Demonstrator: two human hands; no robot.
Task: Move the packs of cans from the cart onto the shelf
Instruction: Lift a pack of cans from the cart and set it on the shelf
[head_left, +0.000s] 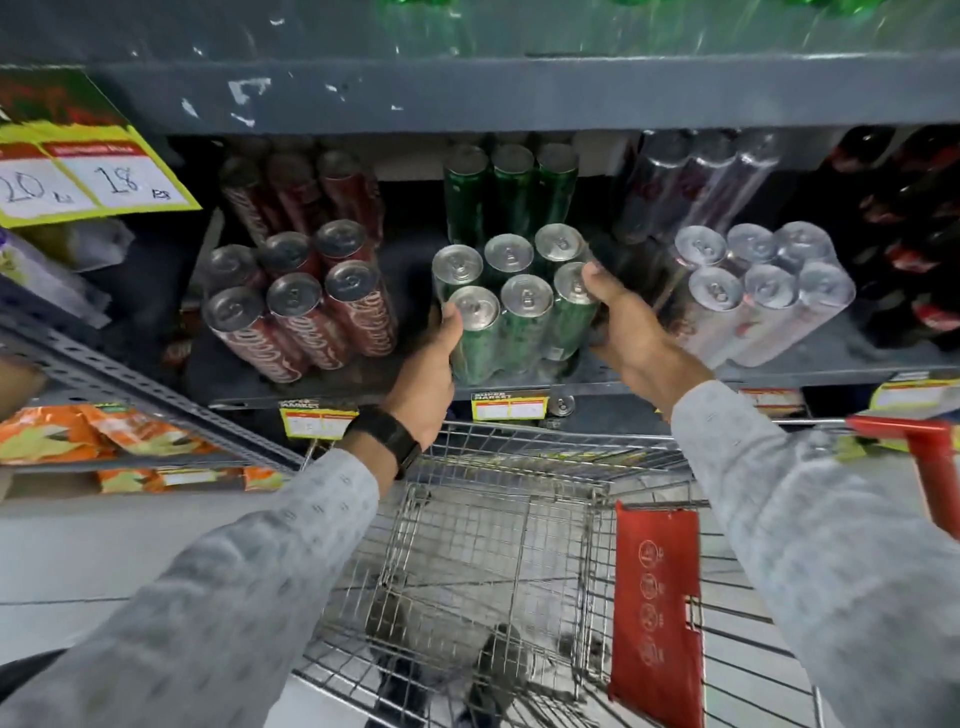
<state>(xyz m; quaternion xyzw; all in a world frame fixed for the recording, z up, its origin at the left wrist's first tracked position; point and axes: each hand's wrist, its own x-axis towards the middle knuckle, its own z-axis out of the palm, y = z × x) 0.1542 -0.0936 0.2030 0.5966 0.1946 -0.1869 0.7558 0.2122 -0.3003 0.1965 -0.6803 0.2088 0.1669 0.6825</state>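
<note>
A shrink-wrapped pack of green cans (519, 306) stands on the grey shelf (810, 364), near its front edge. My left hand (426, 374) grips the pack's left side and my right hand (628, 322) grips its right side. Behind it another pack of green cans (511, 187) lies further back. A pack of red cans (296, 306) sits to the left and a pack of silver cans (763, 291) to the right. The wire cart (493, 561) below my arms has no packs in its basket.
Dark bottles (914, 234) fill the shelf's right end. An upper shelf board (467, 98) overhangs the cans. A yellow price sign (88, 176) hangs at the left, above orange snack bags (93, 431). The cart's red handle (919, 447) and red flap (654, 597) are at the right.
</note>
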